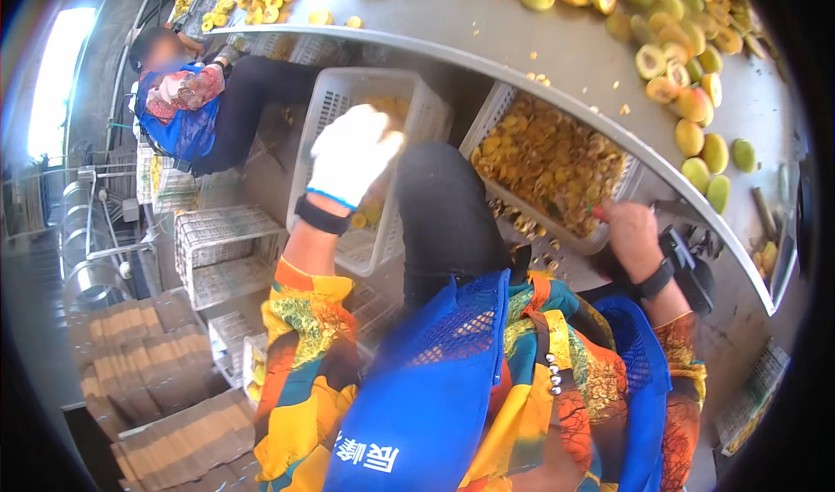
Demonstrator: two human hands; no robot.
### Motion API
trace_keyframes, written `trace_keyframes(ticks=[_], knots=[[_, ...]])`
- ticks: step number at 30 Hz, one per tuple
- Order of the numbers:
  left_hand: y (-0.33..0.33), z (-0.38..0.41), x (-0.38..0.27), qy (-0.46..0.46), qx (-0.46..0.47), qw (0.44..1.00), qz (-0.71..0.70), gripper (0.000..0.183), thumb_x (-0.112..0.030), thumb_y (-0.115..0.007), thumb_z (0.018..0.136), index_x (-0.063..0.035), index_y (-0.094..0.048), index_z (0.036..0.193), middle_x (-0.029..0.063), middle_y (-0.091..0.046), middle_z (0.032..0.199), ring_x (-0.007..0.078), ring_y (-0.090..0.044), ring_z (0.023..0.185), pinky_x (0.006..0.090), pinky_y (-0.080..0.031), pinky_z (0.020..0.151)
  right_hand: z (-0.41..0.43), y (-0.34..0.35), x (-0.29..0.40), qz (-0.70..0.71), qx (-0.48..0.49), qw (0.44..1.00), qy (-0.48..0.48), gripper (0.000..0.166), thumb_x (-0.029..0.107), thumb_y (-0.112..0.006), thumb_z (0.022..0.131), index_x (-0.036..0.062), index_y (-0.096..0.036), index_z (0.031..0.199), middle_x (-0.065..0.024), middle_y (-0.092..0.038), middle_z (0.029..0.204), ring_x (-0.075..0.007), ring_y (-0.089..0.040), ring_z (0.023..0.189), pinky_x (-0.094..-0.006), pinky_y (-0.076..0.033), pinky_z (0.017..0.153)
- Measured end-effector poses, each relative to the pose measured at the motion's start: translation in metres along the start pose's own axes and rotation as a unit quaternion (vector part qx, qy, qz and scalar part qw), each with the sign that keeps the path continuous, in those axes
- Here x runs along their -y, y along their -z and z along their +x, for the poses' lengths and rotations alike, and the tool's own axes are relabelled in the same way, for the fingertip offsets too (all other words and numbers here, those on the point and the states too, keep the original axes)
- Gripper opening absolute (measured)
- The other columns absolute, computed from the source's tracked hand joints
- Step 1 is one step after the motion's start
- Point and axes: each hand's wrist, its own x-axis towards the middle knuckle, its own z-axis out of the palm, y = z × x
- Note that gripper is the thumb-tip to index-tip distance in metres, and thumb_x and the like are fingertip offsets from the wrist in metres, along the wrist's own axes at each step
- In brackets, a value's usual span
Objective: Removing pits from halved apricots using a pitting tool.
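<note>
My left hand [352, 156], in a white glove, is raised over a white plastic crate [312, 159] with yellow fruit pieces in it. Glare and blur hide whether the fingers hold anything. My bare right hand [631, 236] grips a small tool by its red handle [597, 212]; its working end is not clear. That hand is at the near corner of a second crate [554, 228], which is filled with brownish-yellow fruit scraps [545, 159]. Between the two crates is my knee [450, 205] in dark trousers.
A metal worktable [522, 42] curves across the top, bearing whole and halved stone fruit [691, 100]. Scraps [522, 221] litter the floor. A co-worker [189, 100] sits at upper left. Empty crates [225, 250] and stacked brown cartons [150, 355] stand at left.
</note>
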Motion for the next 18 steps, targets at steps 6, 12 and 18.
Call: trace_keyframes(ticks=[6,12,18], knots=[[0.026,0.06,-0.047,-0.171,0.029,0.984,0.032,0.019,-0.027,-0.049,0.068,-0.0089,-0.051,0.065,0.0068,-0.047,0.069,0.0231,-0.048,0.064,0.0339,-0.039,0.052,-0.034,0.021,0.006,-0.056,-0.033,0.995,-0.079,0.004,0.01,-0.046,0.069,0.0075,-0.047,0.071,-0.0096,-0.049,0.057,-0.0246,-0.051,0.051,-0.0335,-0.039,0.044],[0.102,0.078,-0.111,-0.39,-0.088,0.916,-0.038,0.011,-0.018,-0.049,0.061,-0.0075,-0.047,0.065,0.0074,-0.044,0.064,0.0222,-0.045,0.058,0.0323,-0.035,0.049,-0.075,0.02,0.023,-0.004,-0.041,0.986,-0.161,0.011,0.007,-0.047,0.061,0.0056,-0.045,0.071,-0.0131,-0.05,0.057,-0.029,-0.051,0.054,-0.038,-0.04,0.049],[0.236,0.042,-0.112,-0.621,0.101,0.731,-0.264,0.015,-0.014,-0.05,0.057,-0.0048,-0.051,0.068,0.01,-0.048,0.065,0.0227,-0.047,0.056,0.0312,-0.036,0.048,-0.089,-0.018,0.036,0.032,-0.011,0.978,-0.207,0.011,0.012,-0.04,0.07,0.0043,-0.047,0.067,-0.0126,-0.053,0.058,-0.027,-0.054,0.056,-0.0363,-0.041,0.048]])
